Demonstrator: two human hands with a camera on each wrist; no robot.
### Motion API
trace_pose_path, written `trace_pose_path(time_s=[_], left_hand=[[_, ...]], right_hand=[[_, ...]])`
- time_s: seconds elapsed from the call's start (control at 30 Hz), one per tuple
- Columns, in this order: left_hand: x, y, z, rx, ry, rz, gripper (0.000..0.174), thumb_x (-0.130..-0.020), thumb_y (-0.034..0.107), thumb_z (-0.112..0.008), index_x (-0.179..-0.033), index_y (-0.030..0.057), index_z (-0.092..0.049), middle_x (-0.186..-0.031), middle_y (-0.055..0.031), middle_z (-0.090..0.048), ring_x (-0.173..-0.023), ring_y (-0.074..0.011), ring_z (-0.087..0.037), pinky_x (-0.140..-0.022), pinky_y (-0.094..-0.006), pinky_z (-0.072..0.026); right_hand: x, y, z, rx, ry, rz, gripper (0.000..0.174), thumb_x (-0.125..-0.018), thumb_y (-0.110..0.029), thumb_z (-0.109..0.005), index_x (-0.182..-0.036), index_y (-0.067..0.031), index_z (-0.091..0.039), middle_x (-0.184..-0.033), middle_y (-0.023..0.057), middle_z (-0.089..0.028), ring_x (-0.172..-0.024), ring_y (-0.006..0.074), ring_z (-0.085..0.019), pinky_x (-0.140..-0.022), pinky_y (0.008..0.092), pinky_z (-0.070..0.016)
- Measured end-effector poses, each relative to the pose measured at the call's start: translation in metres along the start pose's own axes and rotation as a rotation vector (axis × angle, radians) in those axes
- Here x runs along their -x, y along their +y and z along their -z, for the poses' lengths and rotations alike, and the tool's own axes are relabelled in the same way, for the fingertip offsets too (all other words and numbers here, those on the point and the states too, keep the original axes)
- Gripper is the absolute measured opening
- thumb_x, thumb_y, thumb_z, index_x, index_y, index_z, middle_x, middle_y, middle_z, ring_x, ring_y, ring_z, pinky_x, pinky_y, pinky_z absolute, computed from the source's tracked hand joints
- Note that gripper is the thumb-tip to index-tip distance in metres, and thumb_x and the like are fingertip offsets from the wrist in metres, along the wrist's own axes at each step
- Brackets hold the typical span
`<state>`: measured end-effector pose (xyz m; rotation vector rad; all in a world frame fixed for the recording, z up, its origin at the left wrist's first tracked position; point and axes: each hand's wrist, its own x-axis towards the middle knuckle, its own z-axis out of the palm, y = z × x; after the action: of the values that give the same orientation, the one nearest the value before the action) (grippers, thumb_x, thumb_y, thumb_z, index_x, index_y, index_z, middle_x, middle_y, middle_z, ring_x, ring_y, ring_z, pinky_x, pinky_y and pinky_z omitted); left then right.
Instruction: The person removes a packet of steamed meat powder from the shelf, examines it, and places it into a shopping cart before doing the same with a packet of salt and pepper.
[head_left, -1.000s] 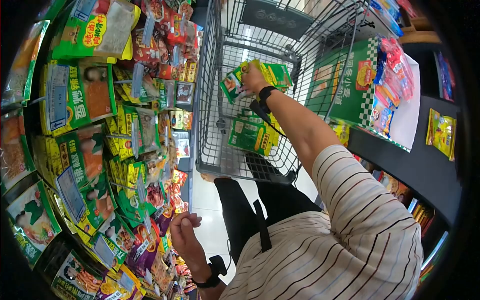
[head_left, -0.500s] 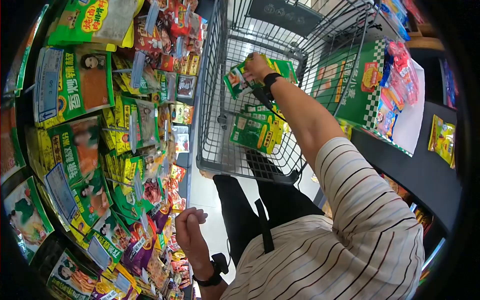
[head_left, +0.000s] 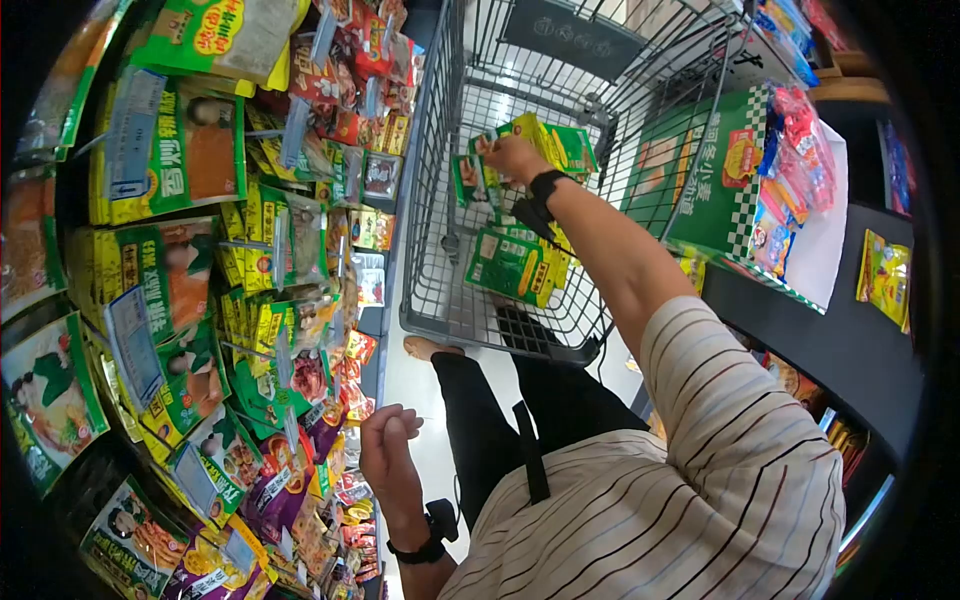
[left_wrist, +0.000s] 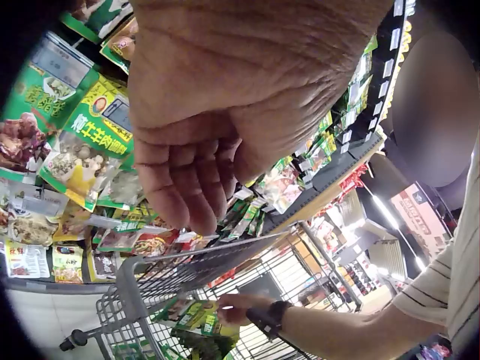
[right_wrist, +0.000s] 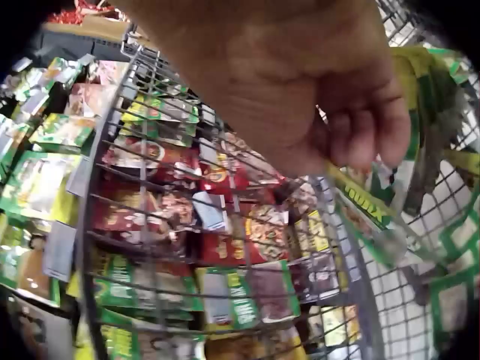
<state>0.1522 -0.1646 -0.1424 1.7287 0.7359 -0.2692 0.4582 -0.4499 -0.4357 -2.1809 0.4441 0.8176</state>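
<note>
Inside the wire shopping cart [head_left: 408, 250], my right hand [head_left: 515, 160] pinches a green and yellow seasoning packet [head_left: 468, 180] by its edge. The right wrist view shows the curled fingers [right_wrist: 361, 139] at the top of that packet [right_wrist: 367, 206]. Other green and yellow packets [head_left: 572, 148] lie just beyond the hand. Nearer my body, a small pile of similar packets [head_left: 505, 265] rests on the cart's bottom. My left hand [head_left: 392, 450] hangs in the air beside the shelf, its fingers loosely curled around nothing.
Shelves of hanging seasoning packets [head_left: 185, 290] with price tags [head_left: 135, 345] line the left side. To the right, a green carton [head_left: 700, 160] and a box of pink packets [head_left: 800, 180] stand by a dark shelf [head_left: 800, 320] with a yellow packet [head_left: 885, 275].
My right hand first moved slightly away, then came back toward me, and the pinched packet now sits lower in the cart. The left hand has shifted only slightly, still holding nothing.
</note>
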Motion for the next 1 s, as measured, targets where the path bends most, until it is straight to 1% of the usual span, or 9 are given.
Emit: trace_pose_path(time_s=[0.07, 0.3, 0.33, 0.43, 0.63, 0.7, 0.77, 0.87, 1.0], left_hand=[[-0.001, -0.001, 0.001, 0.015, -0.005, 0.007, 0.021, -0.103, 0.013, -0.049, -0.113, -0.0023, -0.059, -0.098, -0.0113, -0.068, -0.087, -0.0179, -0.067, -0.08, -0.0307, -0.0528], [-0.016, -0.006, 0.003, -0.09, -0.127, -0.195, 0.025, -0.102, 0.012, -0.052, -0.122, -0.0023, -0.057, -0.113, -0.0121, -0.065, -0.102, -0.0195, -0.065, -0.09, -0.0313, -0.051], [-0.02, -0.002, 0.002, -0.084, -0.191, -0.216, 0.039, -0.098, 0.011, -0.06, -0.133, -0.002, -0.052, -0.127, -0.0155, -0.059, -0.116, -0.0232, -0.06, -0.101, -0.0351, -0.0464], [-0.02, 0.024, -0.006, -0.28, -0.2, -0.47, 0.063, -0.09, 0.013, -0.07, -0.145, -0.0009, -0.041, -0.139, -0.02, -0.05, -0.128, -0.0292, -0.052, -0.109, -0.0384, -0.0396], [-0.015, 0.048, -0.003, -0.492, -0.147, -0.821, 0.088, -0.078, 0.01, -0.079, -0.151, 0.0004, -0.031, -0.148, -0.024, -0.041, -0.139, -0.0376, -0.039, -0.115, -0.0408, -0.0316], [-0.003, 0.055, 0.006, -0.499, -0.137, -0.874, 0.078, -0.079, -0.005, -0.071, -0.148, 0.0015, -0.037, -0.151, -0.0212, -0.04, -0.141, -0.0349, -0.038, -0.115, -0.0409, -0.0319], [0.013, 0.062, 0.018, -0.372, -0.078, -0.941, 0.068, -0.078, -0.012, -0.067, -0.141, 0.0008, -0.048, -0.144, -0.0198, -0.049, -0.134, -0.034, -0.048, -0.109, -0.0381, -0.039], [0.022, 0.058, 0.039, -0.229, 0.003, -0.952, 0.047, -0.085, -0.006, -0.066, -0.131, -0.0005, -0.058, -0.13, -0.0148, -0.061, -0.118, -0.0264, -0.06, -0.098, -0.0331, -0.047], [0.035, 0.057, 0.071, 0.168, 0.025, -0.56, 0.031, -0.1, 0.02, -0.062, -0.125, 0.0029, -0.061, -0.11, -0.0037, -0.068, -0.097, -0.0114, -0.061, -0.086, -0.028, -0.0483]], right_hand=[[0.045, -0.019, 0.01, -0.184, -0.059, 0.088, 0.027, -0.089, -0.02, -0.059, -0.092, 0.0065, -0.06, -0.088, 0.0177, -0.068, -0.072, 0.027, -0.071, -0.051, 0.0395, -0.0587], [0.187, -0.074, 0.047, -0.742, -0.306, 0.251, 0.019, -0.09, -0.016, -0.056, -0.091, 0.0033, -0.056, -0.082, 0.0127, -0.064, -0.071, 0.0254, -0.07, -0.064, 0.0382, -0.0616], [0.205, -0.08, 0.053, -0.752, -0.326, 0.26, 0.019, -0.091, -0.016, -0.056, -0.091, 0.0029, -0.057, -0.082, 0.0118, -0.063, -0.07, 0.0249, -0.07, -0.066, 0.0373, -0.0615], [0.267, -0.104, 0.074, -0.771, -0.411, 0.305, 0.017, -0.093, -0.017, -0.054, -0.096, -0.0002, -0.056, -0.082, 0.0088, -0.062, -0.073, 0.0203, -0.068, -0.072, 0.0363, -0.061], [0.366, -0.145, 0.083, -0.835, -0.589, 0.491, 0.007, -0.091, -0.01, -0.051, -0.095, -0.0042, -0.052, -0.089, 0.0078, -0.062, -0.075, 0.0157, -0.063, -0.072, 0.0384, -0.0612], [0.383, -0.153, 0.074, -0.922, -0.702, 0.457, 0.008, -0.09, -0.007, -0.05, -0.095, -0.0025, -0.052, -0.101, 0.012, -0.066, -0.092, 0.0215, -0.068, -0.074, 0.0407, -0.0622], [0.401, -0.166, 0.069, -0.948, -0.791, 0.486, 0.013, -0.095, -0.009, -0.049, -0.102, 0.0004, -0.055, -0.101, 0.0097, -0.067, -0.086, 0.0225, -0.07, -0.076, 0.0366, -0.061], [0.424, -0.184, 0.064, -0.89, -0.809, 0.531, 0.013, -0.097, -0.011, -0.051, -0.101, 0.0009, -0.054, -0.103, 0.0098, -0.067, -0.088, 0.0218, -0.07, -0.076, 0.0345, -0.0598], [0.446, -0.208, 0.064, -0.65, -0.527, 0.753, 0.023, -0.1, -0.024, -0.058, -0.105, -0.0012, -0.057, -0.101, 0.0056, -0.066, -0.089, 0.0151, -0.068, -0.077, 0.03, -0.0561]])
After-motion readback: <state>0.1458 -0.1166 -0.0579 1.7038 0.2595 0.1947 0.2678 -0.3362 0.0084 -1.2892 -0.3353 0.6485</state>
